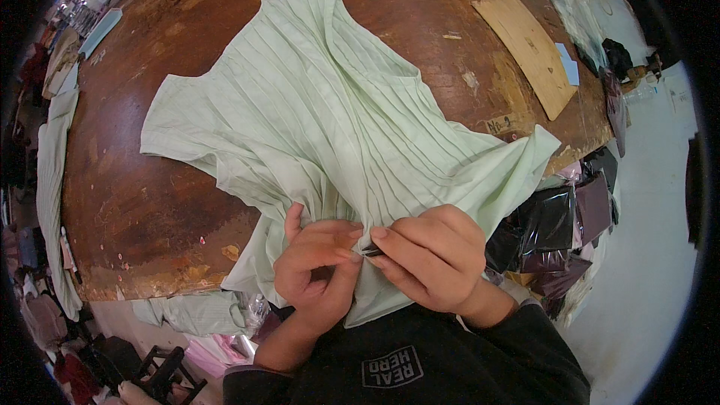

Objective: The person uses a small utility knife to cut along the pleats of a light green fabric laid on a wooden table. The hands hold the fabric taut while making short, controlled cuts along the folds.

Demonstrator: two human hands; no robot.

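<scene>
A pale green pleated garment, sleeveless in outline, lies spread over the brown wooden table, its near part gathered up at the table's front edge. My left hand pinches the garment's fabric between thumb and fingertips, one finger raised. Right beside it, my right hand is closed, its fingertips meeting the left ones at the cloth. Between the fingers of my right hand shows a small dark object; most of it is hidden, so its kind is unclear. Below both hands the cloth hangs toward my dark top.
The worn table carries a flat wooden board at the far right, with a light blue piece beside it. Dark plastic-wrapped packages are piled below the right edge. Another pale green cloth hangs over the left edge.
</scene>
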